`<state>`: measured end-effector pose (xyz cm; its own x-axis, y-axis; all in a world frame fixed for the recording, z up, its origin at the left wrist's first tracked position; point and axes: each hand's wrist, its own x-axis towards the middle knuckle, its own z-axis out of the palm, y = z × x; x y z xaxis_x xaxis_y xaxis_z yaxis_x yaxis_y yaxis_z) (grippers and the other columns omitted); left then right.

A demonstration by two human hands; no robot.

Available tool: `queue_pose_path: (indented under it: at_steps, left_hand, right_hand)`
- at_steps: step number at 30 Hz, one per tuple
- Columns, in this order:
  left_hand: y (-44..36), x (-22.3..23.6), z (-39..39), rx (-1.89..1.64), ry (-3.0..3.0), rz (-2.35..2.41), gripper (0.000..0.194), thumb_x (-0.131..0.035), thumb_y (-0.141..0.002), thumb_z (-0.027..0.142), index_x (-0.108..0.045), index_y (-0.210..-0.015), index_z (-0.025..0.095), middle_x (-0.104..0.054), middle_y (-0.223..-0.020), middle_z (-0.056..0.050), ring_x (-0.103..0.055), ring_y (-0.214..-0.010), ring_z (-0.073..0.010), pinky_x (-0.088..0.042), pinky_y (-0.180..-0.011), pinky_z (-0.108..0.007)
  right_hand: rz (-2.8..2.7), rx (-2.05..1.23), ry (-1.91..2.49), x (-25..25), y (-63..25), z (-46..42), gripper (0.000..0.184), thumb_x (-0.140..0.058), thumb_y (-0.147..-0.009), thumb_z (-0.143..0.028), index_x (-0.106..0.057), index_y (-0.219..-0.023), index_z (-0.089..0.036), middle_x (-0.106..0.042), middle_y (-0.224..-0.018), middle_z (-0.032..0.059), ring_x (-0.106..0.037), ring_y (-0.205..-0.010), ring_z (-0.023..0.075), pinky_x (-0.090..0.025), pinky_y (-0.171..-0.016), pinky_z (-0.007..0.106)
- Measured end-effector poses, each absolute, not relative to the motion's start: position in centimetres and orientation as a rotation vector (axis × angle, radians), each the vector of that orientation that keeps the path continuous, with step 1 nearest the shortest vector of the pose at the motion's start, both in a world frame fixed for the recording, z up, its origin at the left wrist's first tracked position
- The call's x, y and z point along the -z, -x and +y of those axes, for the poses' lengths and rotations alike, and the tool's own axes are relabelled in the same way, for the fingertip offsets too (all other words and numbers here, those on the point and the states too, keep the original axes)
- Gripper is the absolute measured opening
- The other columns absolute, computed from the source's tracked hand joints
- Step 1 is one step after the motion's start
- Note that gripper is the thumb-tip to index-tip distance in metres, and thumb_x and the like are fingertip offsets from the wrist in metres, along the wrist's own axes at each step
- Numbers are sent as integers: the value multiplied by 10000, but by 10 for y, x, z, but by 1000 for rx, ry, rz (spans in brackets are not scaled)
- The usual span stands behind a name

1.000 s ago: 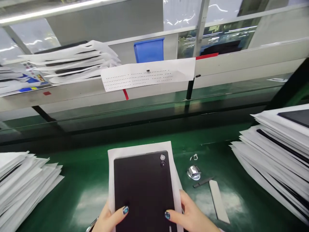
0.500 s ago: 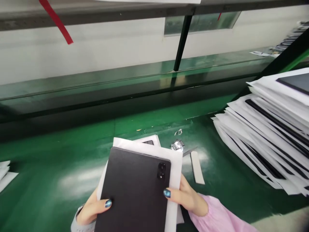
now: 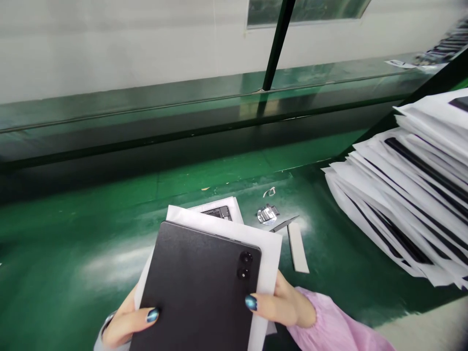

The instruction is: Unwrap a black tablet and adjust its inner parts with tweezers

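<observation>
1 tablet [image 3: 201,290] btwn L hand [image 3: 126,323], R hand [image 3: 282,307]

The counter [image 3: 91,229] has a glossy green top with pale patches of reflected light. On it lie a small white loop [image 3: 271,192], a shiny silver part [image 3: 267,215], a thin dark strip [image 3: 285,223] and a pale flat bar [image 3: 299,247]. Left of these, a partly hidden white sheet [image 3: 237,209] bears a dark frame [image 3: 220,213]. To the right rises an uneven stack [image 3: 387,200] of white sheets with dark edges between.

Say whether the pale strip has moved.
No: the pale strip still lies right of, and nearer than, the shiny metal piece; the camera view shifted.
</observation>
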<state>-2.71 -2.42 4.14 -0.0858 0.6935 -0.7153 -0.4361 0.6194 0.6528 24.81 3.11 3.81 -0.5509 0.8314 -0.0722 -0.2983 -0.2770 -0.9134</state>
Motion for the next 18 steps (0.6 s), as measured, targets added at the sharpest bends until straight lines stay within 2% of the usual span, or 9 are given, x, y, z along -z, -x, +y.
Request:
queue_pose_path:
  at_steps: [3, 7, 9, 12, 14, 16, 18]
  left_hand:
    - [25, -46, -22, -914, -252, 1379, 936, -971, -373, 302, -666, -1257, 252, -760, -705, -40, -715, -577, -317, -613, -526, -373]
    - [19, -55, -17, -917, -259, 1382, 1010, -971, -399, 336, -605, -1335, 234, -775, -756, -51, -734, -658, -334, -589, -517, -332]
    - [19, -55, -17, -920, -242, 1421, 1026, -974, -385, 344, -601, -1335, 238, -780, -776, -43, -738, -678, -331, -588, -522, -321]
    - [26, -50, -19, -912, -240, 1512, 1000, -980, -353, 325, -637, -1288, 240, -777, -738, -20, -729, -621, -294, -597, -539, -306]
    - [31, -45, -21, -897, -244, 1545, 1040, -981, -341, 324, -620, -1313, 238, -773, -708, -16, -719, -587, -288, -594, -524, -309]
    - [35, -40, -23, -885, -250, 1590, 1180, -985, -322, 330, -534, -1407, 220, -772, -694, -28, -709, -559, -300, -591, -506, -327]
    - [37, -36, -24, -902, -263, 1661, 1375, -991, -286, 323, -378, -1510, 193, -763, -660, -28, -695, -527, -306, -584, -489, -336]
  right_hand:
    - [-1095, -1830, 879, -28, -245, 31, 360, -734, -795, -550, -726, -913, -211, -703, -815, 58, -672, -805, 267, -566, -815, 415]
    - [-895, -1623, 1114, -15, -239, 32, 456, -751, -764, -570, -724, -1049, -215, -722, -1026, 86, -650, -1000, 328, -515, -932, 462]
    - [-905, -1531, 1147, -14, -237, 32, 442, -748, -777, -558, -728, -1058, -218, -718, -1053, 86, -640, -1021, 334, -511, -933, 458]
    - [-1028, -1430, 1128, -20, -236, 33, 366, -691, -840, -573, -750, -925, -222, -701, -864, 65, -646, -845, 285, -541, -828, 403]
    - [-1155, -1435, 1073, -28, -236, 35, 406, -616, -887, -606, -756, -845, -226, -640, -703, 46, -611, -700, 248, -548, -739, 371]
    - [-1256, -1445, 995, -36, -236, 38, 464, -545, -920, -631, -772, -903, -226, -618, -661, 42, -593, -648, 236, -554, -701, 359]
    - [-1291, -1411, 941, -44, -235, 40, 500, -513, -933, -643, -768, -1039, -226, -657, -721, 52, -621, -679, 242, -568, -724, 358]
